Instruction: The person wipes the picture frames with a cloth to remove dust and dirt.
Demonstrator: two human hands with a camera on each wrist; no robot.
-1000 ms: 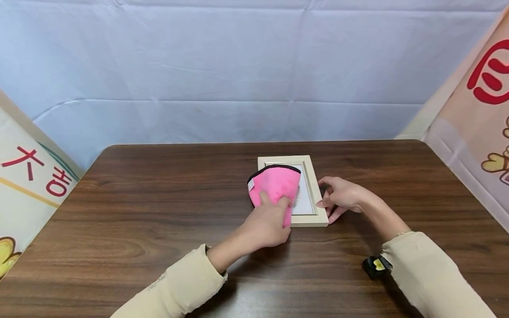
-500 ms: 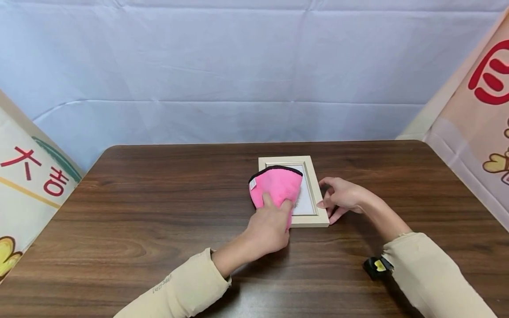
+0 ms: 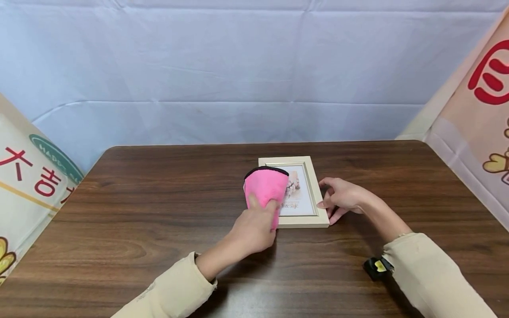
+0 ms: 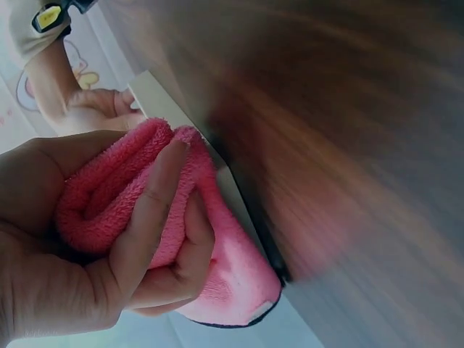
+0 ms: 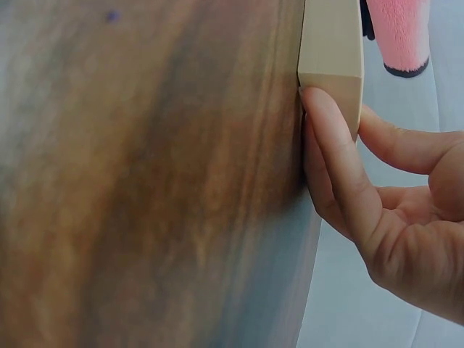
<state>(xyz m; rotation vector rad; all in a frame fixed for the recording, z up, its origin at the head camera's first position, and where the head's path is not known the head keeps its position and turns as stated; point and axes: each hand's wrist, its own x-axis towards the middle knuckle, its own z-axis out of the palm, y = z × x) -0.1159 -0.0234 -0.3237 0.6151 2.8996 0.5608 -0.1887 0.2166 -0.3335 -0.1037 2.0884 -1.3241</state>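
Observation:
A cream picture frame [image 3: 304,222] lies face up on the table, its print showing flowers and the words "free style". My left hand [image 3: 254,227] grips a folded pink cloth [image 3: 265,183] with dark edging over the frame's left side, hiding that part. In the left wrist view the fingers curl round the bunched fluffy cloth [image 4: 225,275]. My right hand [image 3: 343,196] holds the frame's right edge. The right wrist view shows the thumb on the upper face of the frame [image 5: 331,43] and fingertips at its side and underside.
The dark wood-grain table [image 3: 139,212] reaches back to a pale cloth backdrop [image 3: 222,75]. Printed hangings stand at the left [image 3: 32,185] and right. A black device with a yellow mark [image 3: 377,267] sits at the right wrist.
My left hand and the cloth shifted slightly right, then left across the frame, uncovering more of the print. The right hand and the frame stay nearly still.

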